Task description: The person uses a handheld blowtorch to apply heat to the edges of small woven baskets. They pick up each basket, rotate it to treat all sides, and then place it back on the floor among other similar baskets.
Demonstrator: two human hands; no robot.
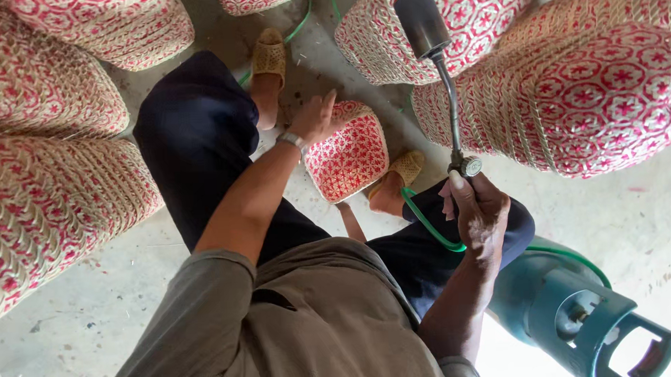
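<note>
Far out past the left hand sit big stacks of woven baskets point(44, 147), red and straw-coloured, piled up on the concrete floor point(80, 316). The left hand point(314, 116) is resting on a small woven basket point(349, 154) with the same red star pattern, fingers loosely spread and laid over its upper edge, so it's more of a flat steadying touch than a real grip. A wristwatch point(292, 139) sits just behind that hand. The small basket stands on the floor between the person's two sandalled feet point(269, 57), just right of the left hand.

Over to the right, the right hand point(476, 209) is wrapped tight around the handle of a gas torch point(439, 73), thumb up by the valve; the metal stem runs up from the hand to a dark nozzle. A green hose point(426, 222) loops out right under that hand. Below and right of it is a teal gas cylinder point(570, 310). More large patterned baskets point(585, 90) crowd in above the right hand.
</note>
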